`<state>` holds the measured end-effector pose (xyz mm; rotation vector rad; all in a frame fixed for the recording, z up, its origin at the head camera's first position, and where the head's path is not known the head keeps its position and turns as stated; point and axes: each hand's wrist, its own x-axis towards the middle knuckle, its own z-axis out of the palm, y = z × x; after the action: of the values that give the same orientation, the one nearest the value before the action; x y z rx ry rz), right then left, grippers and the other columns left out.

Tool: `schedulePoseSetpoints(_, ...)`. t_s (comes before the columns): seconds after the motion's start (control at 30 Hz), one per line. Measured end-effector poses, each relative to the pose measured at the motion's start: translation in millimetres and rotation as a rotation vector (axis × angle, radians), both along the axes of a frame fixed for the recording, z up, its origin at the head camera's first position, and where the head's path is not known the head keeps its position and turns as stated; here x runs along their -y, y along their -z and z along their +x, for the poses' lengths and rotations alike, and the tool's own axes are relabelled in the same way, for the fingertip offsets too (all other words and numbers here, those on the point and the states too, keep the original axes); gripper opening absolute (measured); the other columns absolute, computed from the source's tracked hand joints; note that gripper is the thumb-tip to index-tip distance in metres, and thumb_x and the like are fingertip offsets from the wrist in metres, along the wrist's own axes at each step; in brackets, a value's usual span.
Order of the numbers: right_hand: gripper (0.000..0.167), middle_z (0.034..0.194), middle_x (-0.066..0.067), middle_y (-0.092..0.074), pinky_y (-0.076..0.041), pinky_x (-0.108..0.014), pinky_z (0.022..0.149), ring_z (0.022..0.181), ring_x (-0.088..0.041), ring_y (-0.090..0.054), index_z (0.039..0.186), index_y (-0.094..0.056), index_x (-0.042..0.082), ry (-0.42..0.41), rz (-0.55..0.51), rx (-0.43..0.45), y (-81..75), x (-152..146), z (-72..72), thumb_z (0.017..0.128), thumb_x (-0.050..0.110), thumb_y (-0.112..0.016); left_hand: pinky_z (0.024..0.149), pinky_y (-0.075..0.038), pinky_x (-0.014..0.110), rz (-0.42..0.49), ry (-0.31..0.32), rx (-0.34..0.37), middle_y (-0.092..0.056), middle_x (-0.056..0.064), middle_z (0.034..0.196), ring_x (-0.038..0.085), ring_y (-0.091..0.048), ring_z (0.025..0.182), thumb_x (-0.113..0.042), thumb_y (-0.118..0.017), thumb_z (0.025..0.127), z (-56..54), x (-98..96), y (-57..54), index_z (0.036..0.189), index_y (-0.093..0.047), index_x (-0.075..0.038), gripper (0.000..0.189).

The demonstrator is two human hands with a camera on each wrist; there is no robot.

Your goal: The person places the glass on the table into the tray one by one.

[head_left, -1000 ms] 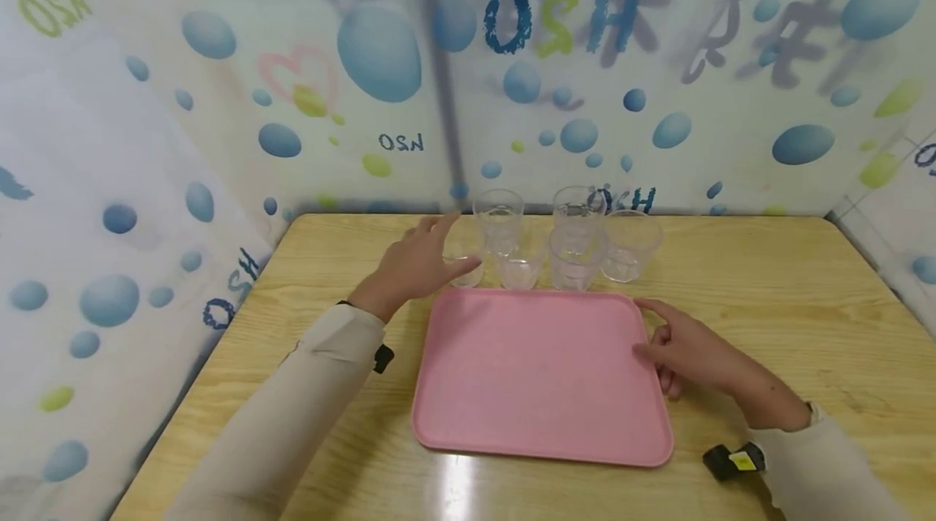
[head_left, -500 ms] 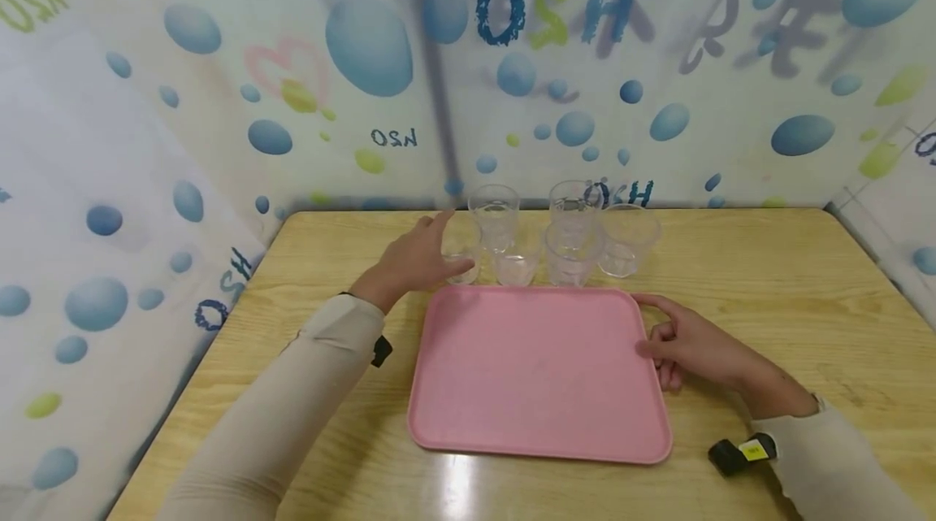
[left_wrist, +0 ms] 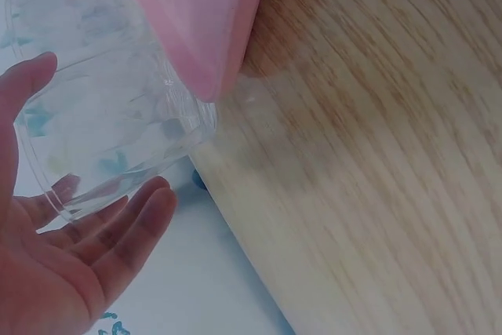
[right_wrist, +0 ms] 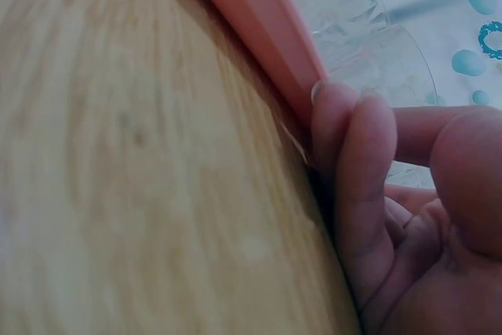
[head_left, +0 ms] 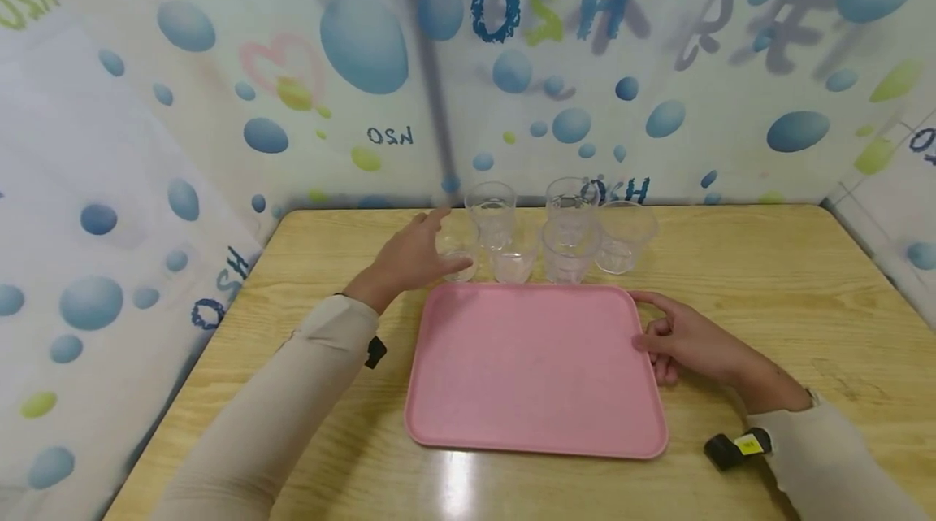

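A pink tray [head_left: 537, 371] lies on the wooden table, with several clear cups standing behind its far edge. My left hand [head_left: 412, 254] is at the leftmost cup [head_left: 459, 261], thumb on the near side and fingers spread along the outside. In the left wrist view, this clear cup [left_wrist: 118, 115] lies between the thumb and the loosely extended fingers [left_wrist: 137, 245]. At the tray's right edge, my right hand [head_left: 695, 342] pinches the rim, thumb on top and index finger reaching toward the far corner. The right wrist view shows the fingertips against the tray's side [right_wrist: 263, 25].
Close together behind the tray stand more clear cups, among them a back cup [head_left: 491, 208], a front middle cup [head_left: 570, 257] and a right cup [head_left: 625, 236]. A patterned cloth backdrop [head_left: 453, 82] rises behind the table [head_left: 768, 261].
The head view has shifted slightly, so everything sits a little higher and further left in it. Both hands stay where they were at the cup and tray.
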<state>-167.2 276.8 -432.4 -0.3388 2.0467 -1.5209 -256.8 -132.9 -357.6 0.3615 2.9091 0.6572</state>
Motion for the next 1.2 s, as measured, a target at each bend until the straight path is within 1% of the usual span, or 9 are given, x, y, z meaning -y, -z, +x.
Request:
schedulePoseSetpoints(0.17,0.081,0.076,-0.010,-0.063,-0.056,-0.037,0.049,0.050,-0.015,-0.062,0.160,-0.007,0.007,-0.004,0.004,-0.011,1.6,1,-1.7,0.100,0.014,-0.061,0.098,-0.049,0.055,0.036,-0.002,-0.005,-0.040,0.016,0.153,0.034,-0.057,0.126,-0.058,-0.072,0.083,4.3,6.4,-1.2,0.158,-0.025,-0.023,0.095)
schedulePoseSetpoints(0.33,0.081,0.075,-0.010,-0.063,-0.056,-0.036,0.048,0.050,-0.014,-0.062,0.160,-0.008,0.006,0.000,0.012,-0.018,0.7,3,-2.3,0.100,0.014,-0.061,0.097,-0.050,0.054,0.037,0.002,-0.039,-0.038,0.016,0.155,0.033,-0.058,0.125,-0.059,-0.072,0.083,10.1,9.6,-5.4,0.158,-0.025,-0.024,0.095)
schedulePoseSetpoints(0.4,0.081,0.075,-0.010,-0.063,-0.056,-0.036,0.048,0.050,-0.014,-0.062,0.159,-0.008,0.005,0.000,0.018,-0.019,-0.2,3,-2.4,0.100,0.014,-0.061,0.098,-0.050,0.054,0.049,0.010,-0.046,-0.038,0.015,0.155,0.032,-0.056,0.127,-0.057,-0.073,0.083,13.6,9.8,-7.5,0.158,-0.025,-0.025,0.095)
schedulePoseSetpoints(0.57,0.081,0.076,-0.010,-0.063,-0.056,-0.036,0.048,0.051,-0.014,-0.062,0.159,-0.008,0.005,0.004,0.040,-0.023,-0.7,3,-2.5,0.099,0.014,-0.062,0.098,-0.050,0.054,0.068,0.022,-0.030,-0.041,0.014,0.151,0.031,-0.056,0.127,-0.058,-0.072,0.083,25.4,9.2,-12.2,0.157,-0.026,-0.025,0.094)
schedulePoseSetpoints(0.67,0.081,0.076,-0.010,-0.062,-0.056,-0.035,0.048,0.051,-0.014,-0.062,0.159,-0.008,0.004,0.005,0.043,-0.023,0.2,3,-2.5,0.099,0.014,-0.062,0.097,-0.051,0.053,0.071,0.023,-0.025,-0.042,0.014,0.149,0.030,-0.059,0.124,-0.059,-0.072,0.082,32.4,9.0,-14.0,0.157,-0.028,-0.024,0.093)
schedulePoseSetpoints(0.87,0.081,0.076,-0.011,-0.062,-0.056,-0.035,0.049,0.051,-0.015,-0.062,0.159,-0.008,0.004,0.005,0.045,-0.021,-0.1,4,-1.6,0.099,0.015,-0.062,0.093,-0.053,0.049,0.066,0.016,-0.019,-0.046,0.011,0.145,0.027,-0.062,0.119,-0.058,-0.074,0.080,44.9,8.6,-15.7,0.155,-0.031,-0.026,0.092)
schedulePoseSetpoints(0.97,0.081,0.076,-0.011,-0.062,-0.056,-0.036,0.048,0.051,-0.015,-0.062,0.159,-0.008,0.004,0.006,0.048,-0.024,-1.0,3,-1.0,0.099,0.015,-0.062,0.091,-0.053,0.049,0.073,0.036,-0.010,-0.048,0.010,0.144,0.028,-0.063,0.118,-0.058,-0.074,0.080,51.0,7.5,-15.9,0.155,-0.032,-0.025,0.092)
schedulePoseSetpoints(1.1,0.080,0.075,-0.011,-0.062,-0.056,-0.036,0.048,0.050,-0.015,-0.062,0.159,-0.008,0.004,0.005,0.048,-0.025,-0.9,3,-0.5,0.100,0.014,-0.061,0.093,-0.053,0.049,0.079,0.069,0.006,-0.048,0.010,0.145,0.028,-0.061,0.120,-0.061,-0.073,0.081,57.9,5.9,-14.6,0.154,-0.031,-0.027,0.091)
schedulePoseSetpoints(1.2,0.080,0.075,-0.011,-0.062,-0.056,-0.036,0.048,0.050,-0.015,-0.062,0.159,-0.008,0.004,0.003,0.049,-0.027,-1.4,2,-0.4,0.100,0.014,-0.061,0.094,-0.053,0.049,0.078,0.081,0.010,-0.049,0.010,0.144,0.028,-0.060,0.122,-0.060,-0.072,0.081,61.4,5.5,-13.6,0.154,-0.032,-0.029,0.089)
